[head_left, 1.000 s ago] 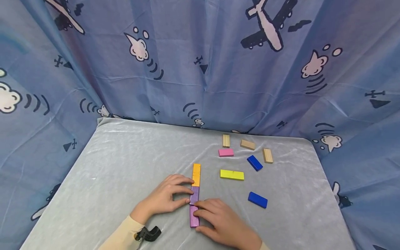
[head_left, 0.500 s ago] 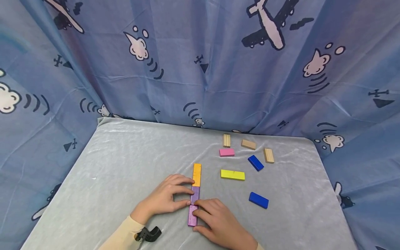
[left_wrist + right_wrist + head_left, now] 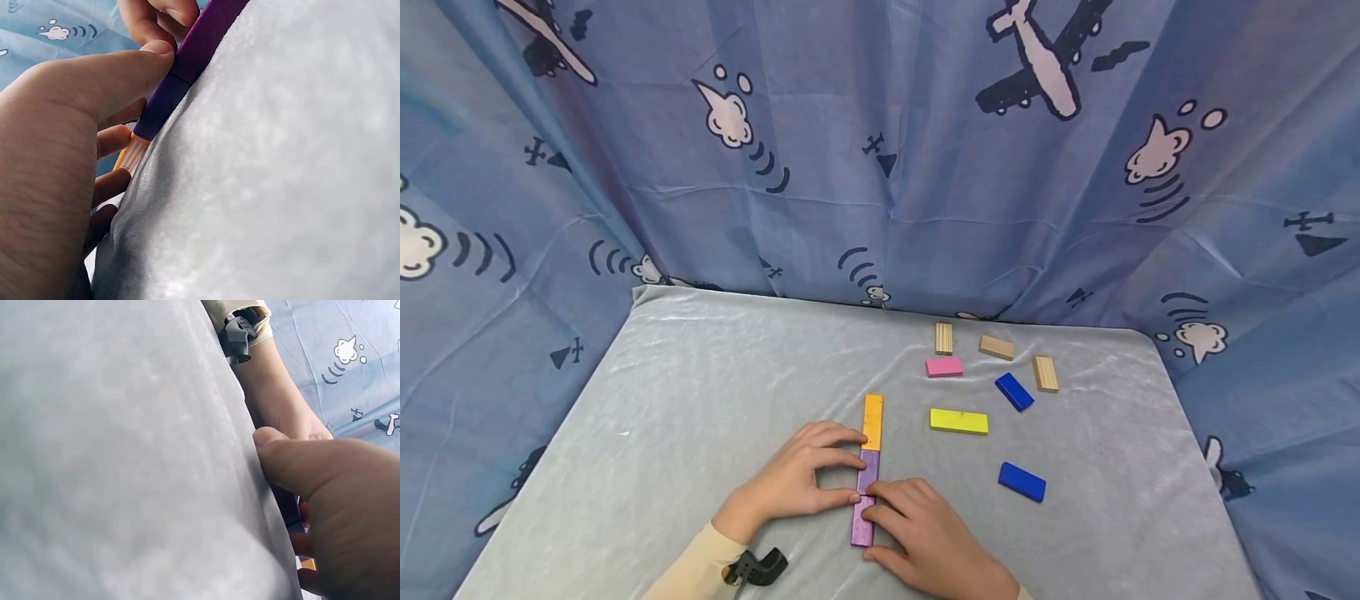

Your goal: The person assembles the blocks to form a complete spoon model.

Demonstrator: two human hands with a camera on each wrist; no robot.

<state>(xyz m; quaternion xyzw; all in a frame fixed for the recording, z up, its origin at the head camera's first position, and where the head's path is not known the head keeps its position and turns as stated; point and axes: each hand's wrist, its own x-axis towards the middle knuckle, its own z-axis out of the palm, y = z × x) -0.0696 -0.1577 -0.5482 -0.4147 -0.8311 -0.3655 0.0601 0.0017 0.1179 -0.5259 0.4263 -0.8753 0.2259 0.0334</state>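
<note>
A row of flat wooden blocks lies on the grey cloth in the head view: an orange block [image 3: 873, 417] farthest away, a purple block [image 3: 868, 468] behind a nearer purple block [image 3: 862, 529]. Along the row's left side my left hand [image 3: 803, 473] rests its spread fingertips, the thumb by the joint between the purple blocks. My right hand [image 3: 928, 537] touches the nearer purple block from the right, two fingertips over its top and the thumb by its near right corner. The left wrist view shows the purple blocks [image 3: 164, 103] meeting end to end, with the left thumb [image 3: 128, 78] beside them.
Right of the row lie a yellow block [image 3: 958, 421], a blue block [image 3: 1022, 482] and another blue block [image 3: 1014, 392]. Farther back are a pink block [image 3: 943, 367] and several plain wooden blocks [image 3: 996, 347]. A patterned blue curtain [image 3: 820, 208] stands behind the table.
The nearer purple block has shifted slightly left with my right hand, closer in line with the other purple block. The left hand stays where it was along the row.
</note>
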